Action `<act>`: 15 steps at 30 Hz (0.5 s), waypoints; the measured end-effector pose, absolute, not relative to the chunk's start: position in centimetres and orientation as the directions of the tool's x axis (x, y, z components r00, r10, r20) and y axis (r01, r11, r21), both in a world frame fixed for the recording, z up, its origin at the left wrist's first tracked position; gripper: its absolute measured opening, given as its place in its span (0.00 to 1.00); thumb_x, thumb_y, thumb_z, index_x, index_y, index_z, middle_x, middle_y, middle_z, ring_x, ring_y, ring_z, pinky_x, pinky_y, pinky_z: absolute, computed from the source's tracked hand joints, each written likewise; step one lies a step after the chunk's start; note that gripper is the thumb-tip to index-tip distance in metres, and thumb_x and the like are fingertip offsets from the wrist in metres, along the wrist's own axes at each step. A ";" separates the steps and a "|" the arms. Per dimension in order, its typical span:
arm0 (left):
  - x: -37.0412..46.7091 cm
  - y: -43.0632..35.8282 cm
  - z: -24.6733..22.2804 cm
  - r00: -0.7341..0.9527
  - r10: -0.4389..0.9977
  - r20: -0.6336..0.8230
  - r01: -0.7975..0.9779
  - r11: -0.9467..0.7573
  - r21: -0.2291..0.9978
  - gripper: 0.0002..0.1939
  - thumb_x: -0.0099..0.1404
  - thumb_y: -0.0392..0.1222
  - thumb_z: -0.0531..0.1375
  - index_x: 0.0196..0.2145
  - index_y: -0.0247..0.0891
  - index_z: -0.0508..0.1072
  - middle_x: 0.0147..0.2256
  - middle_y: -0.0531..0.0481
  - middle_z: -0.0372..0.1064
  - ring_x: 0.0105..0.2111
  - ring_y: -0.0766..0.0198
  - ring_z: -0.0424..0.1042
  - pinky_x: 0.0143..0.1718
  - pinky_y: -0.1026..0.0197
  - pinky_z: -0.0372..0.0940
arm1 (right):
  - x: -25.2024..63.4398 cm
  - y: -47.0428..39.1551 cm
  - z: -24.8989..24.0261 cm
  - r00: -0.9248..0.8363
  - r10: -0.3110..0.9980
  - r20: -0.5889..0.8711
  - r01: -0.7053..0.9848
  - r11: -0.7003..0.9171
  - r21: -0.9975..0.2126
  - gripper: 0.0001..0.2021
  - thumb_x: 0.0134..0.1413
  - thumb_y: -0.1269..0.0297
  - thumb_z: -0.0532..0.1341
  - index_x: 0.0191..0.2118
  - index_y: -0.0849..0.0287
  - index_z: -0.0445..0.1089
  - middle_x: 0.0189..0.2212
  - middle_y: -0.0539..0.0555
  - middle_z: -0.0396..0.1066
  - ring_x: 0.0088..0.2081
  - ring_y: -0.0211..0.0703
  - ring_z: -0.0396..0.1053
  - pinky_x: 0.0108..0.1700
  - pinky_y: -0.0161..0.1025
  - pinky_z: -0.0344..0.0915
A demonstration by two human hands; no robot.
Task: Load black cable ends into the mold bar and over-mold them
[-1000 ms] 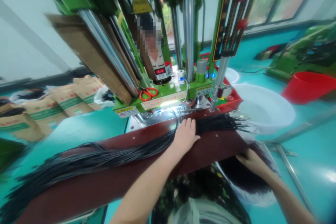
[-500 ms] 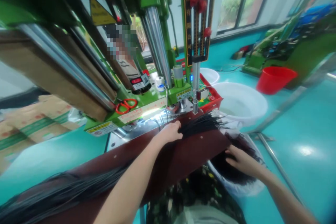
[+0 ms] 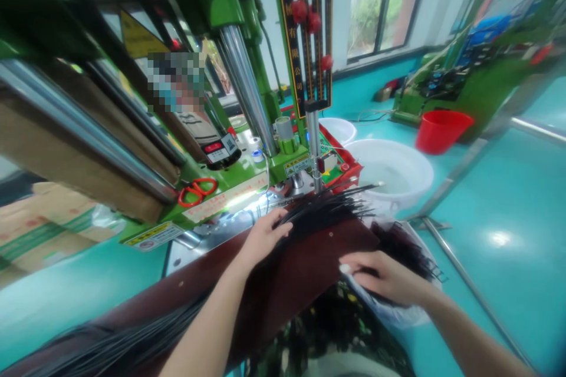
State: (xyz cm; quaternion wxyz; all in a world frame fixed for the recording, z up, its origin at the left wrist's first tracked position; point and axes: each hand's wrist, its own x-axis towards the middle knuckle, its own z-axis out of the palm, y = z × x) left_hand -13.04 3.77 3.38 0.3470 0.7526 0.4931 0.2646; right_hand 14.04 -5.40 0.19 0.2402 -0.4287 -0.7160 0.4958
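Observation:
My left hand (image 3: 266, 237) is closed round the near end of a bundle of thin black cables (image 3: 321, 212) on the dark red board (image 3: 309, 265). The cables' free ends fan out to the right. My right hand (image 3: 387, 275) hangs over the near rim of a white-lined tub (image 3: 393, 313), fingers stretched left and apart by the board's right edge. A small white patch shows at its fingertips; whether that is the liner or something else I cannot tell. Black pieces (image 3: 400, 247) fill the tub. More black cables (image 3: 128, 333) lie along the board at lower left.
A green press (image 3: 239, 179) with steel columns stands behind the board, orange-handled scissors (image 3: 197, 191) on its ledge. To the right are a red control box (image 3: 349, 165), a white basin (image 3: 393, 168), a red bucket (image 3: 442, 129) and a metal frame bar (image 3: 460, 271). Cardboard boxes (image 3: 48, 218) sit at left.
My right hand has moved left, from over the tub to its near rim beside the board. My left hand stays at the cable bundle, while the whole view has shifted slightly.

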 end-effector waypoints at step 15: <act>-11.0 -1.4 -0.2 0.454 0.816 0.357 0.635 -0.578 0.513 0.09 0.63 0.38 0.50 0.40 0.39 0.66 0.38 0.45 0.69 0.39 0.60 0.69 0.42 0.57 0.64 | 9.2 1.8 5.3 -0.072 0.993 0.097 -0.715 0.016 -0.699 0.12 0.51 0.62 0.58 0.42 0.58 0.69 0.34 0.53 0.74 0.41 0.47 0.71 0.54 0.51 0.57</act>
